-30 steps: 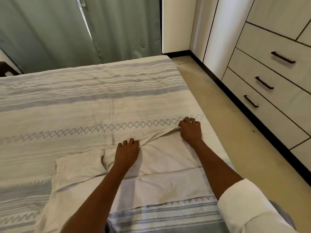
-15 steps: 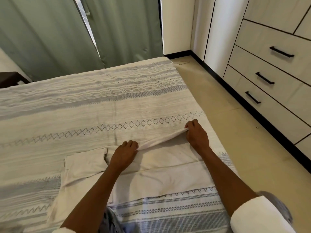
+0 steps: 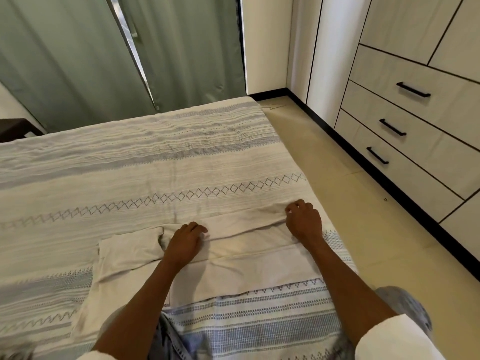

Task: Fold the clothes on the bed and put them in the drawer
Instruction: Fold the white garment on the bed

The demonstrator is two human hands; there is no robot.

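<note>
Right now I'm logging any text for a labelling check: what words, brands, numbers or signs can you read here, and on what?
None: no readable text anywhere in this view.
The cream cotton garment under both hands shows no tag or print.
The cream bedspread with grey-blue woven bands carries only diamond and zigzag patterns, no letters.
The pale wood-grain drawers with black bar handles are unmarked.

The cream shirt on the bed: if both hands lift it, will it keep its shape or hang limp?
The cream shirt probably hangs limp: its edge bunches where the right hand and left hand pinch it. It looks thin and light, lying flat on the bedspread.
</note>
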